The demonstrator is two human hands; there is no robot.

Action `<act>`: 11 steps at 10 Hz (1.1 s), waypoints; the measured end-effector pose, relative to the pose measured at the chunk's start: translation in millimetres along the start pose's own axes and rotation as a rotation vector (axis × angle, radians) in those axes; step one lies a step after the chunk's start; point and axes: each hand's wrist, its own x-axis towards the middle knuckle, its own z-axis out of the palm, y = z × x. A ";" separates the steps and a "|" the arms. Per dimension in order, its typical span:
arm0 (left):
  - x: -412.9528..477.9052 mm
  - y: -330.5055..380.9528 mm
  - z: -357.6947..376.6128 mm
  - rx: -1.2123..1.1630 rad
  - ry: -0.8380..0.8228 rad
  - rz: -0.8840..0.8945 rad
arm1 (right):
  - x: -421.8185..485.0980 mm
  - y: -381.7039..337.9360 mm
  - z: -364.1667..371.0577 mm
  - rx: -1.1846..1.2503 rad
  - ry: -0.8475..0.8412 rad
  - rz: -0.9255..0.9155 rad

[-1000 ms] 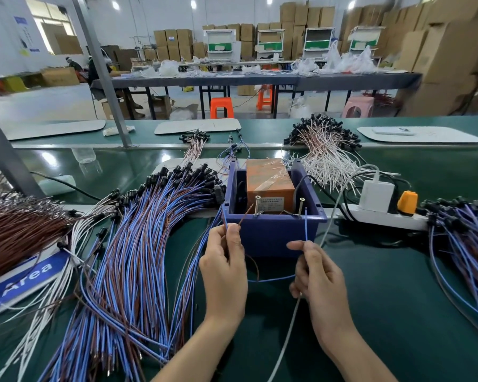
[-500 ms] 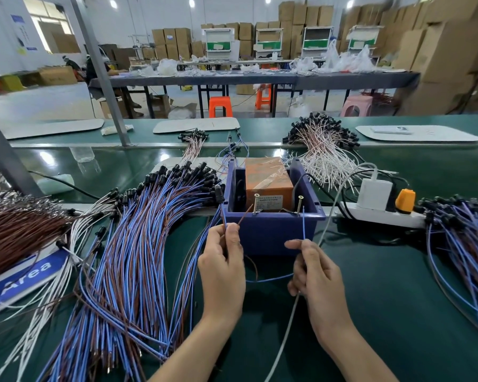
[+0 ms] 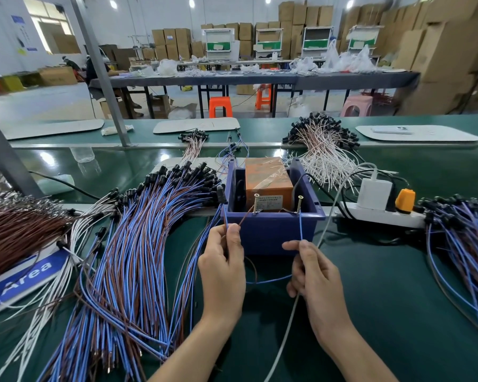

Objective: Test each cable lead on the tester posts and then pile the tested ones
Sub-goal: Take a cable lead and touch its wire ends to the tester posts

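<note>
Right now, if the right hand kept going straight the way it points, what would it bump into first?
Probably the front wall of the blue bin, close ahead of the right hand. The blue lead it pinches reaches up to the right screw post; depth is hard to judge.

This is a factory assembly floor. Cardboard boxes [image 3: 450, 59] stack high along the back wall. Long grey tables [image 3: 342, 78] with plastic stools [image 3: 220, 106] stand across the aisle. A green workbench [image 3: 398, 299] carries heaps of wire leads [image 3: 138, 244], and a seated person [image 3: 95, 70] works far left.
</note>
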 end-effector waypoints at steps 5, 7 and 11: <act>-0.8 0.4 -0.3 -0.010 -0.026 0.006 | -1.0 1.2 -0.3 -0.013 -0.010 0.002; -1.3 2.2 -1.2 -0.005 -0.033 0.012 | -0.7 0.5 -0.3 -0.016 -0.011 0.010; -0.4 -0.3 -1.3 0.008 -0.019 0.023 | -1.4 -0.6 -0.5 -0.008 -0.014 0.013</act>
